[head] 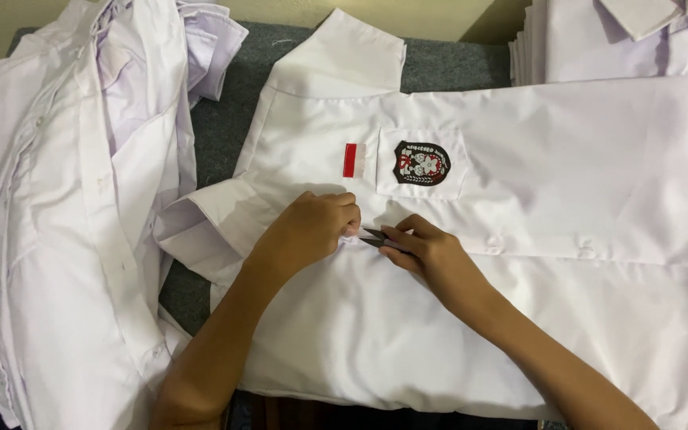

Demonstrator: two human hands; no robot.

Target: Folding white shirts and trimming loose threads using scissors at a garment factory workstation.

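A white shirt [519,302] lies flat across the grey-covered work surface [224,119], filling most of the view; its right side and lower hem are cut off by the frame. To the left sits a loose heap of white shirts [57,223], also cropped at the left and bottom edges. A neat stack of folded white shirts [623,40] occupies the top right corner, only partly in view.

The shirt's chest pocket [420,163] carries a dark shield-shaped badge [421,162]; its detail is too small to make out. A red and white strip [350,160] sits just beside the pocket.

The left hand [312,227] is closed, pinching the cloth at the front placket; the pinched spot is hidden under its fingers. The right hand [431,255] grips a small dark cutting tool [376,236], its tip touching the fabric by the left fingers. Most of the tool is covered by the hand, so its exact kind cannot be told.
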